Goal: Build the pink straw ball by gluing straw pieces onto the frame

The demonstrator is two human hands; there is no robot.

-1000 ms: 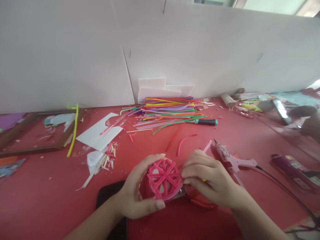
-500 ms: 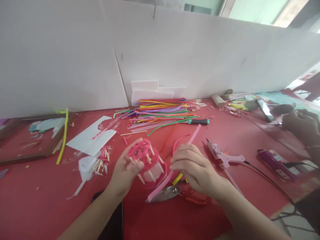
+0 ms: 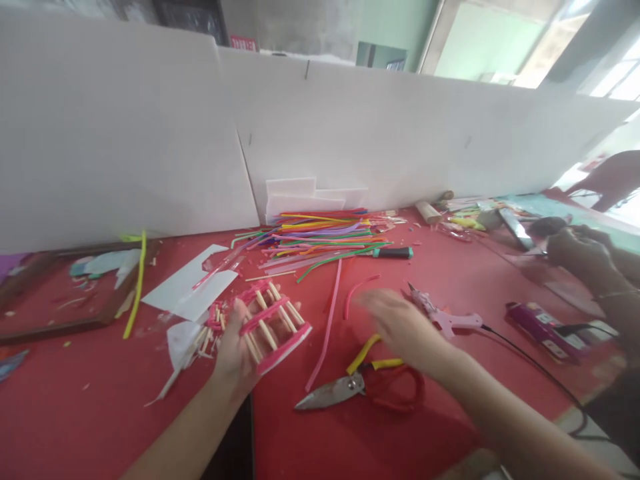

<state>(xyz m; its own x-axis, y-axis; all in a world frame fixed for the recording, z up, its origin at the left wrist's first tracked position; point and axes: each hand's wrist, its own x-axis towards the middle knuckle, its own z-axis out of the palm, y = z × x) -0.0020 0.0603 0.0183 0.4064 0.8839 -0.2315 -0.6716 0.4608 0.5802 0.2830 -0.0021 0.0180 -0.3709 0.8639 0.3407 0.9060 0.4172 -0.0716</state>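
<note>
My left hand (image 3: pixel 237 343) is closed around a small cage-like model (image 3: pixel 273 320) made of pale wooden sticks and pink fuzzy rings, tilted on its side with a white base edge. My right hand (image 3: pixel 395 320) is over the table, its fingers smeared by motion; nothing can be made out in it. Just left of it lie a long pink pipe cleaner (image 3: pixel 329 327) and a short curved pink piece (image 3: pixel 356 291). Below it are scissors (image 3: pixel 333 392) with red and yellow handles. A pink glue gun (image 3: pixel 445 319) rests just beyond it.
A pile of coloured pipe cleaners (image 3: pixel 320 233) lies by the white board wall (image 3: pixel 360 127). A knife handle (image 3: pixel 394 253) sticks out beside it. Stick scraps (image 3: pixel 205 340) and white paper (image 3: pixel 187 287) are at left. A purple power strip (image 3: pixel 543 330) and another person's hands (image 3: pixel 580 253) are at right.
My right hand has let go of the long pink pipe cleaner, which now lies on the table, and moved slightly up and right. My left hand has turned the model onto its side.
</note>
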